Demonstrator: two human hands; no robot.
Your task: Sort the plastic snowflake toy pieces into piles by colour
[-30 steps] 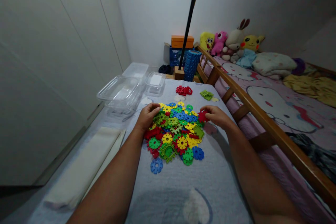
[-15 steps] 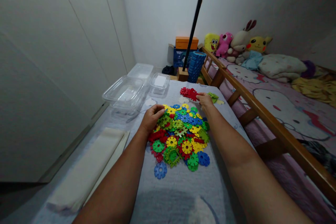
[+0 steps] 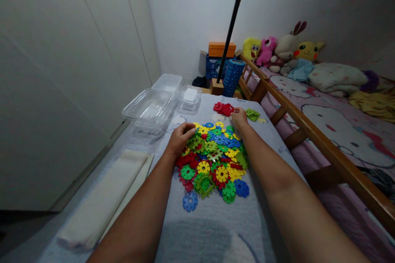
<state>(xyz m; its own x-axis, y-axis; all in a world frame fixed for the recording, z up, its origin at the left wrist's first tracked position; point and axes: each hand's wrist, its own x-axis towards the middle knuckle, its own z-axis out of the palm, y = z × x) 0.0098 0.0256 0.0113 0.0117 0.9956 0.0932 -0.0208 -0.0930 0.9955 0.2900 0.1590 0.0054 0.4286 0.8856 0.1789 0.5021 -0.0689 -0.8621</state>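
A heap of flat plastic gear and flower pieces (image 3: pixel 216 158) in red, yellow, green and blue lies on a pale blue blanket (image 3: pixel 212 230). My left hand (image 3: pixel 181 139) rests on the heap's far left edge, its fingers curled over green and yellow pieces. Reaching past the heap, my right hand (image 3: pixel 239 116) has its fingertips at the right edge of a small pile of red pieces (image 3: pixel 224 109); those fingers are hidden behind the back of the hand. A small pile of green pieces (image 3: pixel 253 114) lies just to the right of that hand.
Clear plastic containers (image 3: pixel 149 109) and a smaller tub (image 3: pixel 189 98) stand at the far left of the blanket. A wooden bed rail (image 3: pixel 308 133) runs along the right. A black pole (image 3: pixel 233 22) rises behind, with a blue roller (image 3: pixel 232 77). White folded cloth (image 3: pixel 101 197) lies left.
My right hand, which held a red piece at the heap's right side, has travelled forward to the red pile. The left hand stayed on the heap.
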